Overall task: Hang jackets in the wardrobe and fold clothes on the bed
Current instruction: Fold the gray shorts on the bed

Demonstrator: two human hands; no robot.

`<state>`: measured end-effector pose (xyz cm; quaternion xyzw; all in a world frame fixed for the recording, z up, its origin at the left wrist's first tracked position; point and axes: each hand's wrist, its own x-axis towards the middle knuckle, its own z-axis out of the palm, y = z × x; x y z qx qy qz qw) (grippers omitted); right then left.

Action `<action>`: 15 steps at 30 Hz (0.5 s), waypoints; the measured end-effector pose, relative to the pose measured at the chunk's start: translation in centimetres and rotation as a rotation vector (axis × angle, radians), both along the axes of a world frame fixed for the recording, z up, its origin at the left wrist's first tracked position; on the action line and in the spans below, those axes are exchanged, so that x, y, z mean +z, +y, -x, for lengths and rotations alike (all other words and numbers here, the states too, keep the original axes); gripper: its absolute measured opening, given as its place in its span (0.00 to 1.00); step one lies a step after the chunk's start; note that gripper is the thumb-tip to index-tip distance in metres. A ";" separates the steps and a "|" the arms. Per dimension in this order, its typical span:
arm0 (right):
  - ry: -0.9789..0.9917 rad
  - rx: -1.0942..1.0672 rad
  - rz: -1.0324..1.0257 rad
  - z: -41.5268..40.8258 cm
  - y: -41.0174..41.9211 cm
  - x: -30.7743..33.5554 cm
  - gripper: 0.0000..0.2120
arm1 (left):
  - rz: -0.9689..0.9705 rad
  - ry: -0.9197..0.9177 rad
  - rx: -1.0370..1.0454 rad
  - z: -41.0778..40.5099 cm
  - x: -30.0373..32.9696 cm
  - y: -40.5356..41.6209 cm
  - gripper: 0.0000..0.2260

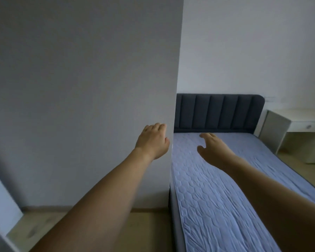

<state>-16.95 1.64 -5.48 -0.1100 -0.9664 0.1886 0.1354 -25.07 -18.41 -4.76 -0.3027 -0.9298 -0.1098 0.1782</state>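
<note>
Reaching forward from the bottom of the head view, both bare forearms stretch into the room. The left hand [153,140] rests against the right-hand edge of a tall, flat, pale grey wardrobe door panel [84,99]; its fingers curl round that edge, so their tips are hidden behind the panel and how firmly they grip cannot be judged. The panel fills the whole area left of and above this hand, hiding whatever lies behind it, and its top is cut off by the frame.

Just right of the left hand, the right hand [212,149] hangs in the air with fingers loosely spread and thumb apart, holding nothing. Below and beyond this hand lies the bed [225,206], covered with a light blue quilted mattress cover that is slightly wrinkled; its near end runs out of the bottom of the picture and its left corner is hidden behind the panel. No jackets or other clothes can be made out on its visible surface. Beyond both hands stands a dark grey padded headboard with vertical channels [218,113], partly cut off by the panel. Far right of the right hand, a white table with a small drawer knob [298,122] is cropped by the frame edge. Low to the left, a blurred pale shape cannot be identified.
</note>
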 end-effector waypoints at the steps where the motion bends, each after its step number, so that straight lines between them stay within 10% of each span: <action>1: -0.019 -0.003 0.005 -0.4 2.0 -0.2 0.27 | -0.006 -0.023 0.004 -0.5 -0.4 1.8 0.22; 15: -0.131 -0.184 0.074 -7.6 34.2 -5.4 0.27 | 0.034 -0.154 -0.114 -4.8 -6.2 37.0 0.22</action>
